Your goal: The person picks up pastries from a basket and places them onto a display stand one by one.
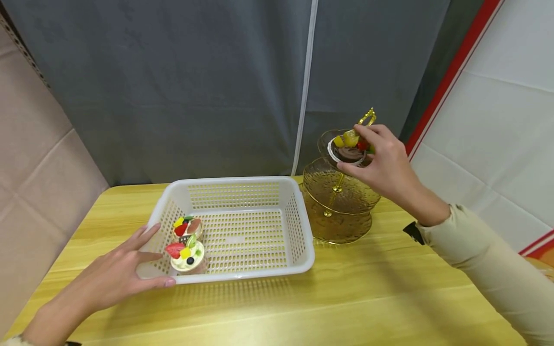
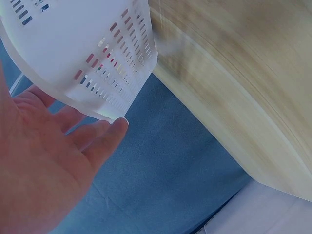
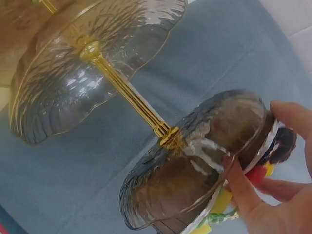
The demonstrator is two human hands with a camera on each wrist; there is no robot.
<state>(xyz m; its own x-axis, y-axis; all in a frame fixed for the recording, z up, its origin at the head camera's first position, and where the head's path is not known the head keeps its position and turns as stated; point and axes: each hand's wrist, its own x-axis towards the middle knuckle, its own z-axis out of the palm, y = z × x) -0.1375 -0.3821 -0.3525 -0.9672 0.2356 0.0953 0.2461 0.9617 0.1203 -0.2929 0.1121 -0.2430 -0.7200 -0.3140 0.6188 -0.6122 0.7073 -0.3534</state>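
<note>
On the right, my right hand [image 1: 383, 161] pinches a chocolate cupcake [image 1: 349, 154] topped with fruit, between thumb and fingers. The cupcake is at the small top tier of a tiered cake stand [image 1: 342, 192]. In the right wrist view the fingers of my right hand [image 3: 278, 190] reach round the edge of the clear top plate [image 3: 195, 165]; part of the cupcake is hidden behind it. My left hand [image 1: 117, 274] spreads straight fingers over the left front corner of a white plastic basket [image 1: 242, 276], touching its rim. Two fruit-topped cream cupcakes [image 1: 188, 257] stand inside by that hand.
The basket and the stand sit side by side on a wooden table [image 1: 277, 307]. Behind them hangs a grey curtain [image 1: 195, 86]. A gold loop handle [image 1: 368, 115] rises from the stand's top. A white tiled wall [image 1: 489, 125] is at the right.
</note>
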